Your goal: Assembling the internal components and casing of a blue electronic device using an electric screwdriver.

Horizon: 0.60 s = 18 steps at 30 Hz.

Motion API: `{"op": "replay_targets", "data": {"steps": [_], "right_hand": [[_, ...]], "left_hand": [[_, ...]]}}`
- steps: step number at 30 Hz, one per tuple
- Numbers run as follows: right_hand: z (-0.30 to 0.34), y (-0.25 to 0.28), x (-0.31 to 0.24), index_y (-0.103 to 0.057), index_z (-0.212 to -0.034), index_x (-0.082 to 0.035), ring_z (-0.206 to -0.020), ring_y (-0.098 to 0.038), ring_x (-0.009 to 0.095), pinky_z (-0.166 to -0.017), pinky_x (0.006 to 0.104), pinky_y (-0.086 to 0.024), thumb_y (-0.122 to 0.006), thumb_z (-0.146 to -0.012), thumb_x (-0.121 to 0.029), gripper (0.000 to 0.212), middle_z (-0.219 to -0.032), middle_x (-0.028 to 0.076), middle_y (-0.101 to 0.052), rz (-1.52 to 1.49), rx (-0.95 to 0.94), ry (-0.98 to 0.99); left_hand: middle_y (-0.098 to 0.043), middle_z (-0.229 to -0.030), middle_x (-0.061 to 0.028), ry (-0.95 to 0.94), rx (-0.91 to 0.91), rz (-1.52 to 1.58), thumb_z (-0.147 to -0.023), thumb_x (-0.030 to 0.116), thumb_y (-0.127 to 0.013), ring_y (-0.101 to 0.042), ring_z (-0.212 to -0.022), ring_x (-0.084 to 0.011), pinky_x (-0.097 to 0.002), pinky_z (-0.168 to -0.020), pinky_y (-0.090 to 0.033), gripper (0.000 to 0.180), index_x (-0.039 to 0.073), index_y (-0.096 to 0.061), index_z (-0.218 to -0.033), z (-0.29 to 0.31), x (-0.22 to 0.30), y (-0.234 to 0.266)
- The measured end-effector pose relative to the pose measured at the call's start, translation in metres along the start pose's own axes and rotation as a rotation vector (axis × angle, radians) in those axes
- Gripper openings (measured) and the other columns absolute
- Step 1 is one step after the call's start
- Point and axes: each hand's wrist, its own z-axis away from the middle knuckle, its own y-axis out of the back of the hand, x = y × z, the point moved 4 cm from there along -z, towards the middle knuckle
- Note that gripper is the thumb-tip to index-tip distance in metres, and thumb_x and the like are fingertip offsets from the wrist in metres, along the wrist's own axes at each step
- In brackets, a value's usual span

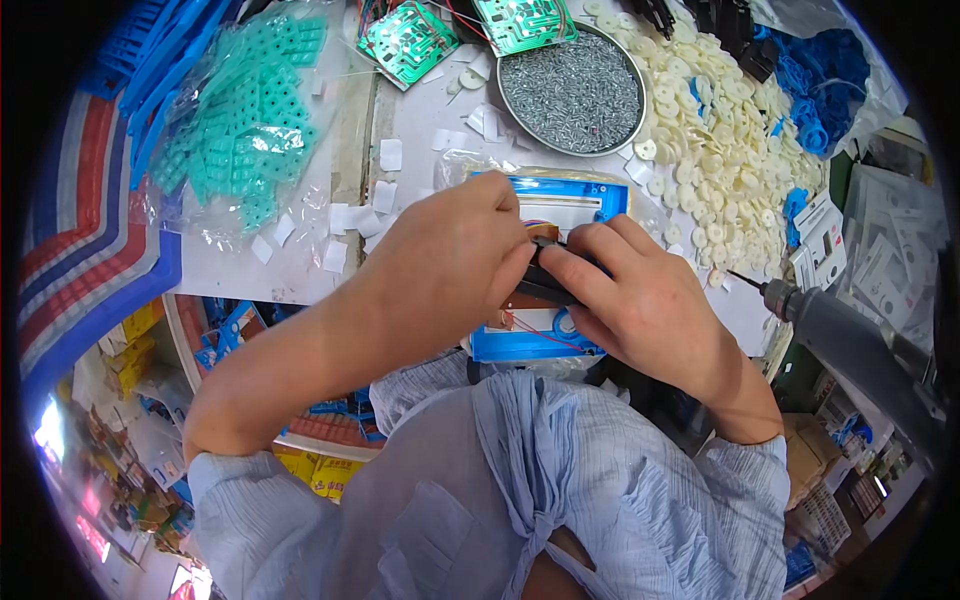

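My left hand (450, 240) and my right hand (650, 295) meet over a blue plastic housing (522, 351) at the table's near edge. Between them is a black plastic part (545, 286). My right thumb and fingers are closed round it, while my left fingers pinch at its far end. My fingers hide much of the part and the middle of the housing. Thin red wires (548, 334) run inside the near side of the housing. Clear plastic film shows around the housing's edges.
Beyond the housing stands a round metal dish (644, 100) of small screws, beside a heap of cream discs (710, 170). Green circuit boards (410, 45) lie at the back. Bagged teal pieces (250, 130) are left; a powered screwdriver (830, 325) points in from the right.
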Motion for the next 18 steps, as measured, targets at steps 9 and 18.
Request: {"op": "replay_targets", "data": {"steps": [9, 18], "right_hand": [[0.000, -0.001, 0.001, -0.059, -0.130, -0.008, -0.099, -0.060, 0.029, -0.075, 0.0375, -0.057, -0.077, -0.068, -0.005, 0.064, -0.112, 0.009, -0.058, -0.017, -0.028, -0.021], [-0.004, 0.003, -0.003, -0.056, -0.131, -0.008, -0.100, -0.060, 0.029, -0.074, 0.0381, -0.056, -0.077, -0.071, -0.007, 0.064, -0.113, 0.009, -0.056, -0.010, -0.079, -0.055]], "left_hand": [[-0.064, -0.079, -0.0157, 0.093, -0.105, 0.029, -0.082, 0.011, -0.071, -0.063, -0.072, -0.0324, -0.0422, -0.067, -0.049, 0.016, -0.003, -0.069, -0.076, -0.021, -0.023, -0.005], [-0.067, -0.077, -0.0162, 0.117, -0.123, 0.027, -0.083, 0.013, -0.071, -0.066, -0.072, -0.0325, -0.0411, -0.066, -0.051, 0.016, -0.002, -0.071, -0.079, -0.024, -0.026, -0.005]]}}
